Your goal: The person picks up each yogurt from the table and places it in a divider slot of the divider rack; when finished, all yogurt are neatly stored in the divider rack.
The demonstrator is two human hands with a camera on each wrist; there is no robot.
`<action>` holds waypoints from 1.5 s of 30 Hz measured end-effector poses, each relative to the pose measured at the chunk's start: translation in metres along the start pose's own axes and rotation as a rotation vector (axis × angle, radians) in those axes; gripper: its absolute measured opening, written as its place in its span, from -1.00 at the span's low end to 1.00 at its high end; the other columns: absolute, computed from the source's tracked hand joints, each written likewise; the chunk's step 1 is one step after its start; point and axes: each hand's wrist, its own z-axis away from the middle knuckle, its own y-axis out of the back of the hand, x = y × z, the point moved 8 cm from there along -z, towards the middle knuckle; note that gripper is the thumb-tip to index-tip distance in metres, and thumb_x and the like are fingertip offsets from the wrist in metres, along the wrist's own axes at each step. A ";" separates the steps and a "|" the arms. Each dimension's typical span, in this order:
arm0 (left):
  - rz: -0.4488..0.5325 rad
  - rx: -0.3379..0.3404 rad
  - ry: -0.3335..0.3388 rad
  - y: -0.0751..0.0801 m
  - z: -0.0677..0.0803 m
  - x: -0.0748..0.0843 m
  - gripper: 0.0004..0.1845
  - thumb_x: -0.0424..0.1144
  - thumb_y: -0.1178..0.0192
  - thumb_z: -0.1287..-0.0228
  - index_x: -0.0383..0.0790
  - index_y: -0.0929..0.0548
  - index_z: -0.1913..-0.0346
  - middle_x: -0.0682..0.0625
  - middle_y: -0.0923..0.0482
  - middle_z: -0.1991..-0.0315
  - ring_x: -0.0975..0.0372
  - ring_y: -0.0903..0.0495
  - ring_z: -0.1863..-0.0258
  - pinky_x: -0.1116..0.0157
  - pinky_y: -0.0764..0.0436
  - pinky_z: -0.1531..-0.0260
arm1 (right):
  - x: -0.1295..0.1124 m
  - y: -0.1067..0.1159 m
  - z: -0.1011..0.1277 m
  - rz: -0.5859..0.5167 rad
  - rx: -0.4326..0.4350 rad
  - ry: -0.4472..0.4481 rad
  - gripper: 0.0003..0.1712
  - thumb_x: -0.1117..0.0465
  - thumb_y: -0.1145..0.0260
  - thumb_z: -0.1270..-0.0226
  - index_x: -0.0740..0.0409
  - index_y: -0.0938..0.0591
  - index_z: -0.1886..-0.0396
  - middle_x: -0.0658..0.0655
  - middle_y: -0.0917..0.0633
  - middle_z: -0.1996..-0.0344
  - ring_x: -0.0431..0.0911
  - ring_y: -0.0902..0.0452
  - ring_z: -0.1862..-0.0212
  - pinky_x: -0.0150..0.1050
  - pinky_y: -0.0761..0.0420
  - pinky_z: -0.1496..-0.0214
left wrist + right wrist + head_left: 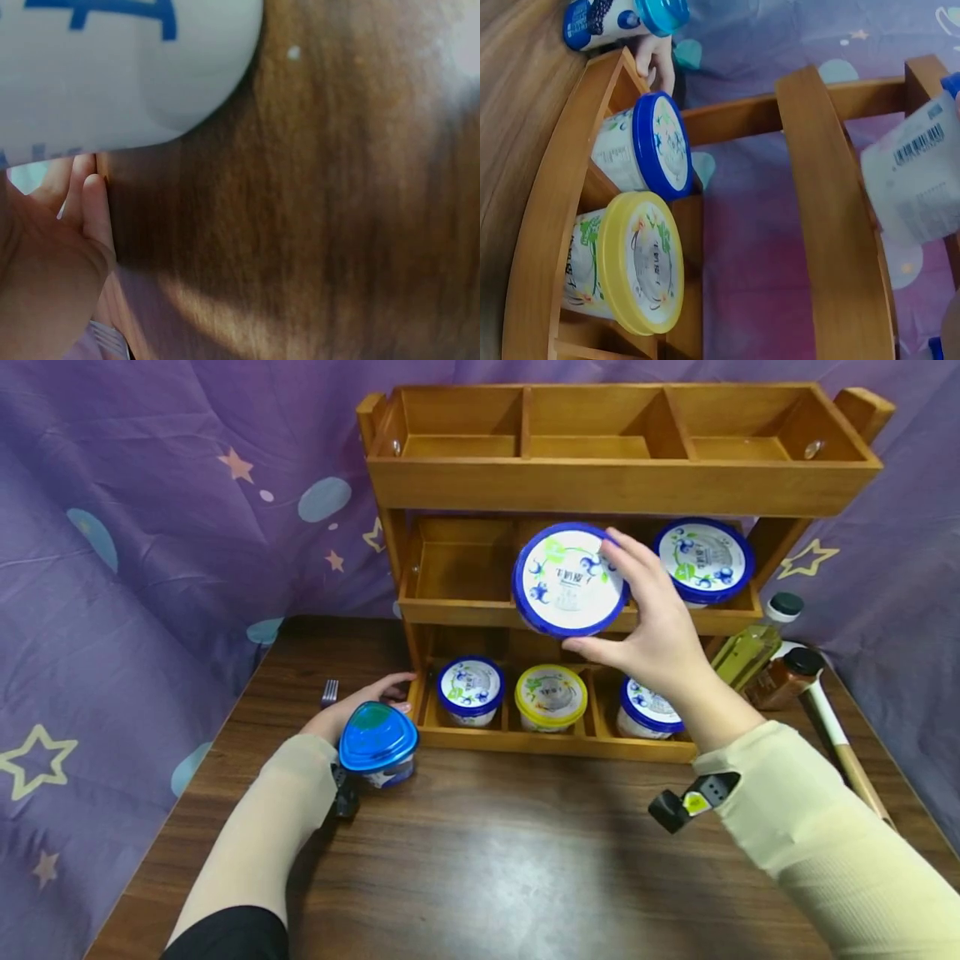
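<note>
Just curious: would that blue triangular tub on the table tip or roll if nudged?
Probably not: the tub stands upright on the flat table, and its rounded triangular shape resists rolling. It looks like smooth plastic, so it would likely slide.

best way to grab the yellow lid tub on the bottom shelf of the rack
Probably by the rim of the yellow-lidded tub, from above and in front. It stands upright in the middle bottom compartment of the wooden rack, with dividers and blue-lidded tubs close on both sides, so only the lid and its edge are open to fingers. Thumb and fingers across the round lid, then lift it up over the front rail.
</note>
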 end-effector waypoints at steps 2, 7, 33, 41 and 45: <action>-0.003 -0.001 -0.001 0.000 0.000 0.001 -0.37 -0.13 0.01 -0.43 -0.14 -0.03 -0.45 -0.42 -0.15 -0.28 -0.19 -0.24 -0.23 -0.13 -0.18 -0.23 | 0.001 0.002 0.000 0.021 0.039 0.036 0.07 0.04 -0.56 0.14 0.29 -0.25 -0.36 0.17 -0.21 -0.38 -0.03 -0.07 -0.39 -0.16 -0.14 -0.36; -0.004 -0.002 0.003 -0.001 0.001 0.002 -0.36 -0.10 0.00 -0.41 -0.11 -0.04 -0.45 -0.39 -0.16 -0.28 -0.18 -0.24 -0.23 -0.13 -0.17 -0.23 | 0.006 0.001 0.003 0.092 0.120 0.096 0.09 0.21 -0.59 0.16 0.35 -0.19 -0.35 0.29 -0.15 -0.38 0.00 -0.01 -0.41 -0.15 -0.10 -0.38; 0.021 0.006 -0.025 -0.001 0.003 0.004 -0.38 -0.19 0.01 -0.43 -0.15 -0.04 -0.45 -0.40 -0.18 -0.27 -0.18 -0.25 -0.22 -0.11 -0.19 -0.22 | 0.041 -0.028 -0.010 0.128 0.181 -0.156 -0.10 0.14 -0.56 0.07 0.36 -0.36 -0.25 0.41 -0.24 -0.27 0.12 -0.11 -0.33 -0.19 -0.12 -0.36; 0.027 0.010 -0.037 -0.001 0.000 0.004 -0.39 -0.23 0.02 -0.43 -0.21 -0.04 -0.44 -0.46 -0.18 -0.25 -0.22 -0.27 -0.20 -0.11 -0.22 -0.21 | 0.051 -0.029 -0.010 0.116 0.131 -0.314 -0.12 0.09 -0.49 -0.04 0.31 -0.33 -0.31 0.31 -0.23 -0.32 0.06 -0.11 -0.36 -0.15 -0.20 -0.33; 0.030 0.003 -0.041 -0.001 0.000 0.004 -0.39 -0.23 0.02 -0.43 -0.21 -0.04 -0.44 -0.47 -0.17 -0.25 -0.22 -0.26 -0.21 -0.12 -0.21 -0.21 | 0.054 -0.031 -0.011 0.130 0.096 -0.351 -0.10 0.06 -0.47 -0.07 0.30 -0.28 -0.35 0.30 -0.22 -0.35 0.08 -0.14 -0.35 -0.11 -0.27 -0.30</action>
